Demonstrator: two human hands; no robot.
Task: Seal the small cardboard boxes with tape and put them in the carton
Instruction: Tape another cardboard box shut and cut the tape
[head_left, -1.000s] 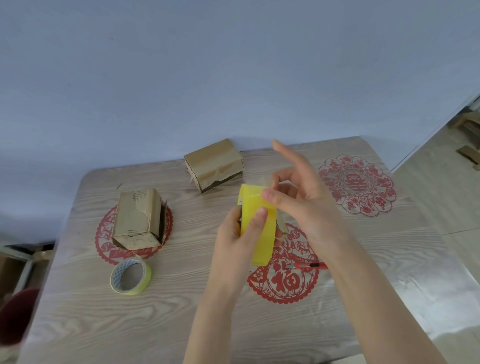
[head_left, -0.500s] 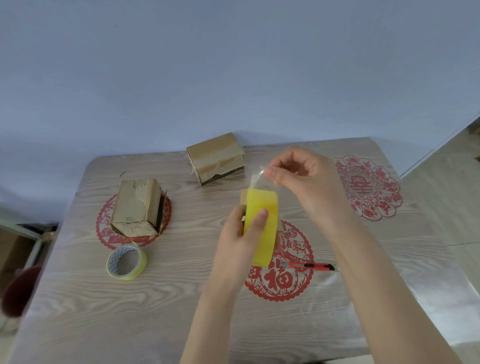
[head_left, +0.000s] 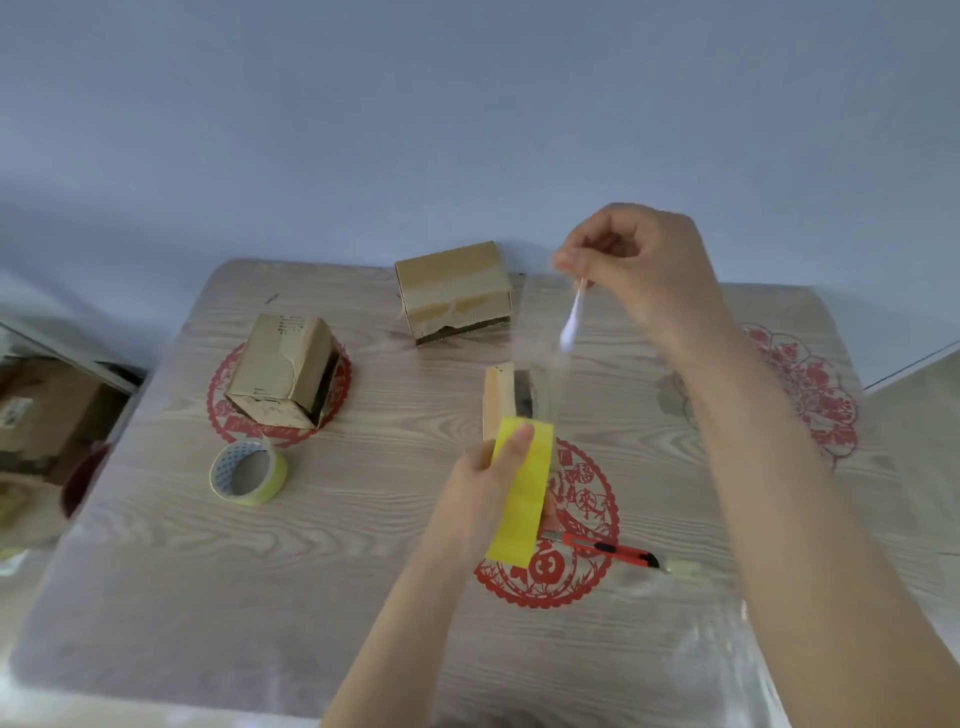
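My left hand gripped a flat yellow tape roll, fingers curled round it. My right hand, raised above, pinched the clear strip drawn from it. On the wood-grain worktop sat two brown cardboard boxes, the far box and the left box, their contents hidden. A spare roll and a red knife lay nearer.

- left hand: bare, plain short nail on forefinger
- right hand: bare
- left forearm, right forearm: bare down to frame edge
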